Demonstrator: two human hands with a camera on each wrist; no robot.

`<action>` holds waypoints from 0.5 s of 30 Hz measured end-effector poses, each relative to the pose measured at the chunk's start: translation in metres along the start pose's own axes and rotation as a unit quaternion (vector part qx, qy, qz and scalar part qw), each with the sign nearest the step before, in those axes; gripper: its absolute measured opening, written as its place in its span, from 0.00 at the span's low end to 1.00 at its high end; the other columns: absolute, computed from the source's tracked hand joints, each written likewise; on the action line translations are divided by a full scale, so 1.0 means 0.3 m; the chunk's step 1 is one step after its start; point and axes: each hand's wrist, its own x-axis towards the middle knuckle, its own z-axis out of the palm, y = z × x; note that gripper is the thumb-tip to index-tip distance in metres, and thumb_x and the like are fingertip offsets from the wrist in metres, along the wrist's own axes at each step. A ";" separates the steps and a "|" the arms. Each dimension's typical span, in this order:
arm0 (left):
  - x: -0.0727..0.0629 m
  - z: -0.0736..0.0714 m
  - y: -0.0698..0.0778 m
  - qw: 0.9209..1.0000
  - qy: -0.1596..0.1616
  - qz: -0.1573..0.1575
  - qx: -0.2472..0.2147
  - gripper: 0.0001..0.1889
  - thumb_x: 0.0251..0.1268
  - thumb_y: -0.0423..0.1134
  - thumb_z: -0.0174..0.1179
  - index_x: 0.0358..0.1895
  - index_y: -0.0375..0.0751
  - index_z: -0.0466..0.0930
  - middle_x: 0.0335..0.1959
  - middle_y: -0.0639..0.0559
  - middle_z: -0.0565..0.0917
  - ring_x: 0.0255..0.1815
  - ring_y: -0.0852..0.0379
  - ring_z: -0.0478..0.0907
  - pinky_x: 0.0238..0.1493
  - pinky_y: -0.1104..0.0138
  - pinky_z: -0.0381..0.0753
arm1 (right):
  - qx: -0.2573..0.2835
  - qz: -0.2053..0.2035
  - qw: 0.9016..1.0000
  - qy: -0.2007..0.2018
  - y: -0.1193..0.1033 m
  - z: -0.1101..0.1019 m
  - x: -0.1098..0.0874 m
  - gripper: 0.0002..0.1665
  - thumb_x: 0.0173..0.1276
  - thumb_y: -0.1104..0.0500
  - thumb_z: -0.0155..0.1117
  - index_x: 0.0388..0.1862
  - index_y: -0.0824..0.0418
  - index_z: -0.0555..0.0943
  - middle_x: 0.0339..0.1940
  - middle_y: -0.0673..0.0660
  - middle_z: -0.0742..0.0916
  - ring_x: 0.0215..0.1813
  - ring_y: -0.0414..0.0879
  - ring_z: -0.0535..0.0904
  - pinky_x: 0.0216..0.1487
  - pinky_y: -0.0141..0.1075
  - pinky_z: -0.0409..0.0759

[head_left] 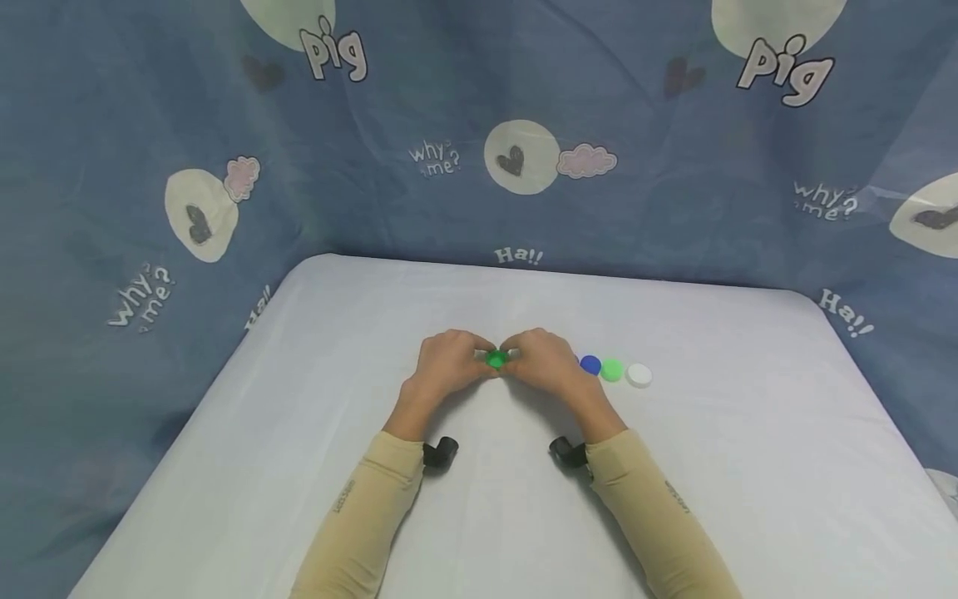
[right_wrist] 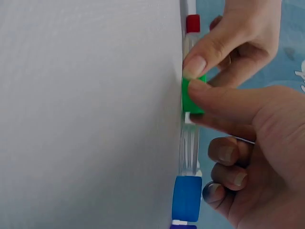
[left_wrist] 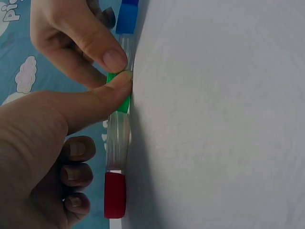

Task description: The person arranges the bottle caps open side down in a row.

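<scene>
A small green cap [head_left: 497, 359] sits on the white tabletop between my hands, its hollow side facing up. My left hand [head_left: 447, 362] and right hand [head_left: 542, 362] pinch it from opposite sides, thumbs at the near side. In the left wrist view, a clear ribbed piece [left_wrist: 118, 140] and a red cap [left_wrist: 115, 195] stand in line beside the green one. Another clear ribbed piece [right_wrist: 189, 148] and a blue cap [right_wrist: 187, 198] continue the row in the right wrist view. From the head view, my hands hide these neighbours.
Right of my right hand the row carries on with a dark blue cap [head_left: 590, 364], a light green cap [head_left: 612, 370] and a white cap [head_left: 639, 375]. A printed blue cloth [head_left: 419, 208] hangs behind the white table [head_left: 748, 466].
</scene>
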 end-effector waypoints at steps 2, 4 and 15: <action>0.002 0.002 0.003 1.000 0.005 0.005 -0.002 0.22 0.49 0.60 0.74 0.49 0.61 0.89 0.49 0.58 0.89 0.45 0.55 0.86 0.36 0.61 0.81 | 0.001 -0.002 1.000 0.001 0.000 0.001 -0.001 0.19 0.64 0.48 0.70 0.52 0.52 0.87 0.52 0.52 0.90 0.58 0.53 0.84 0.57 0.50 0.80; 0.002 -0.004 0.005 1.000 0.009 0.008 -0.003 0.21 0.49 0.60 0.73 0.49 0.61 0.89 0.48 0.58 0.89 0.43 0.57 0.85 0.34 0.63 0.80 | 0.003 -0.004 1.000 0.006 0.004 0.001 0.000 0.19 0.64 0.47 0.70 0.51 0.52 0.87 0.51 0.52 0.90 0.57 0.52 0.84 0.56 0.49 0.80; 0.002 -0.042 0.029 0.999 0.026 0.030 -0.008 0.22 0.52 0.55 0.73 0.53 0.63 0.86 0.31 0.60 0.85 0.27 0.61 0.72 0.22 0.67 0.69 | 0.053 0.008 0.998 0.039 0.034 -0.024 -0.004 0.15 0.66 0.47 0.67 0.47 0.51 0.88 0.34 0.51 0.89 0.31 0.44 0.79 0.33 0.37 0.75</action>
